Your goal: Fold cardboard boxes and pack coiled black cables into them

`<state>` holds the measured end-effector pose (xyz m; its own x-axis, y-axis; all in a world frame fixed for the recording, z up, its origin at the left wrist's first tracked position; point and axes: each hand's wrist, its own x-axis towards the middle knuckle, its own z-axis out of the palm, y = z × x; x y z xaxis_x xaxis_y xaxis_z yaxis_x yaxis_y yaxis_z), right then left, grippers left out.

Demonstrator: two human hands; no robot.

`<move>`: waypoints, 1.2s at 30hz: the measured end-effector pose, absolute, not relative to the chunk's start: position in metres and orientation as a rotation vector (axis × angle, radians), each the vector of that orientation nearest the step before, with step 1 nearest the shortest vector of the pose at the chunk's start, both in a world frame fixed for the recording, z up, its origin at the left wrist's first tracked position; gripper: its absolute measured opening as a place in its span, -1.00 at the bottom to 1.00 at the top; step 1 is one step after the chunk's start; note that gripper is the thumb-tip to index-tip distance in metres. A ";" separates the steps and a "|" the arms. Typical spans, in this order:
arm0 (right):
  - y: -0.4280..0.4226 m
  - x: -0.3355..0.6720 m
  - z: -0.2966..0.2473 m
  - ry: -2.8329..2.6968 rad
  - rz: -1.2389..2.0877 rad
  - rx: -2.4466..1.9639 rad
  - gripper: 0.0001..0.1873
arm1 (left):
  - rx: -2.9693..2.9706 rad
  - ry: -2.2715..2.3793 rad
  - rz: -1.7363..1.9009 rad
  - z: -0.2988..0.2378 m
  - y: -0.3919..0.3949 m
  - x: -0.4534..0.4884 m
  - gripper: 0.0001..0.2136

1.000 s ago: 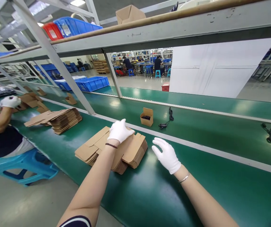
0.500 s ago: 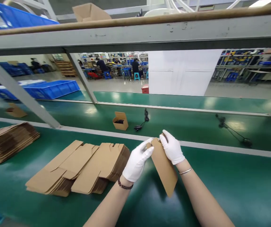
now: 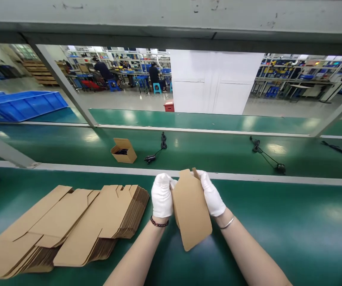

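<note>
Left hand (image 3: 162,195), right hand (image 3: 214,194), one carton (image 3: 191,210)

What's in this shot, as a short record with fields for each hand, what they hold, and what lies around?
Left: left hand, white-gloved, grips the left edge of the flat cardboard box blank
Right: right hand, white-gloved, grips the blank's right edge near its top
Surface: green bench top
Beside: stack of flat box blanks, lying left of the hands
Far belt: small open carton; black cable just right of it
Background: blue crate; seated people at benches
</note>
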<state>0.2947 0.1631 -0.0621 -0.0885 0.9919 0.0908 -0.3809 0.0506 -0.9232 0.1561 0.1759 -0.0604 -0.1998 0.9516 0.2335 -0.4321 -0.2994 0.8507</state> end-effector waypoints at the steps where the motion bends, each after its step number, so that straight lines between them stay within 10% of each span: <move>1: 0.159 0.292 -0.063 -1.123 1.442 -0.801 -0.49 | 0.961 0.799 1.738 -0.058 0.177 0.152 -0.61; 19: 0.149 0.295 -0.069 -1.445 0.425 -1.005 -0.79 | 1.650 1.184 1.692 -0.062 0.157 0.168 -0.86; 32: 0.136 0.292 -0.060 -1.476 0.338 -1.042 -0.87 | 1.650 0.974 1.789 -0.074 0.153 0.163 -0.54; 36: 0.137 0.293 -0.067 -1.407 0.436 -0.986 -0.59 | 1.560 0.821 1.822 -0.079 0.154 0.164 -0.41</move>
